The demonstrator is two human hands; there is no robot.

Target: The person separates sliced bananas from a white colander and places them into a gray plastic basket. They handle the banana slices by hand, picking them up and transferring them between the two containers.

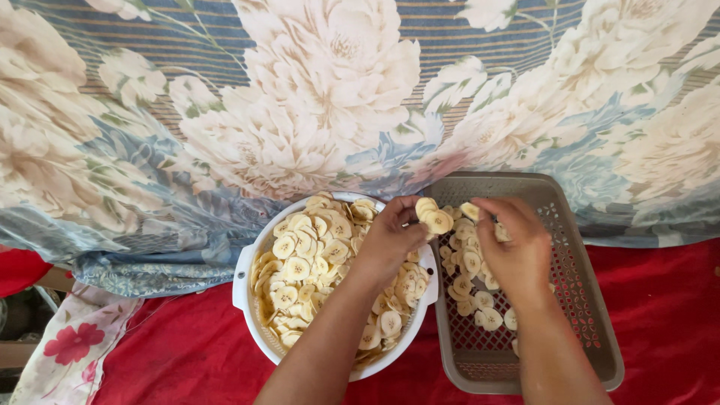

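A floral sheet (225, 120) fills the top of the view, big pale blooms on blue and striped cloth, draped down over a red cloth (660, 315) that covers the lower part. On the red cloth sit two containers side by side, touching or very nearly so.

On the left is the white bowl (241, 279), round, with a small handle on each side, heaped with banana slices (300, 262). They are pale yellow rounds, thin, each with a darker centre, lying every which way and overlapping. On the right is the grey tray (592, 322), rectangular, with perforated walls and floor. A thinner scatter of loose slices (472, 289) lies along its left half, while the right half shows bare mesh.

Both forearms reach in from the bottom edge. The left hand (390, 240) hovers over the bowl's right rim, fingers pinched around a small stack of slices (433, 217) held up right between bowl and tray. The right hand (517, 251) is over the tray, fingers curled downward, fingertips pinching at one slice (471, 211) just beside that stack.

At the lower left corner, a white cloth (71, 349) with red flowers peeks out.
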